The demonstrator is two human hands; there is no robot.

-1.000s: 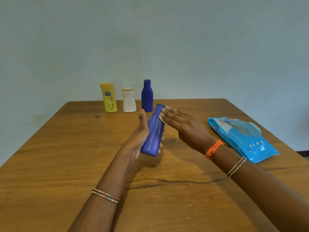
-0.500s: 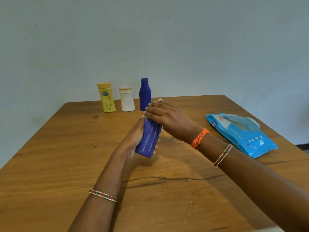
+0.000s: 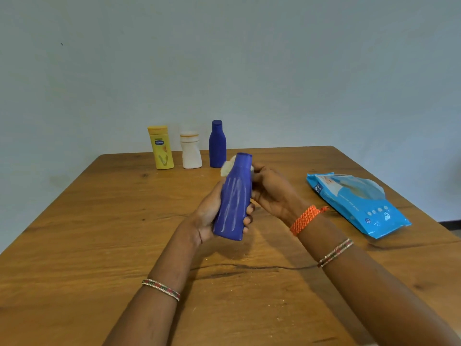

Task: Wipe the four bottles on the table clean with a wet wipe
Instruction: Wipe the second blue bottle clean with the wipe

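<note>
Head view shows the right hand (image 3: 272, 193) no longer draped over the top of the blue bottle (image 3: 234, 198) as it was half a second ago, but moved to its 3 o'clock side, fingers curled behind the neck pressing the white wet wipe (image 3: 228, 167), which peeks out at 11 o'clock of the cap. The left hand (image 3: 212, 216) grips the bottle's lower body from 9 o'clock, fingertips wrapped round its far side, holding it tilted above the table (image 3: 99, 233) centre, with three more bottles standing at 12 o'clock
</note>
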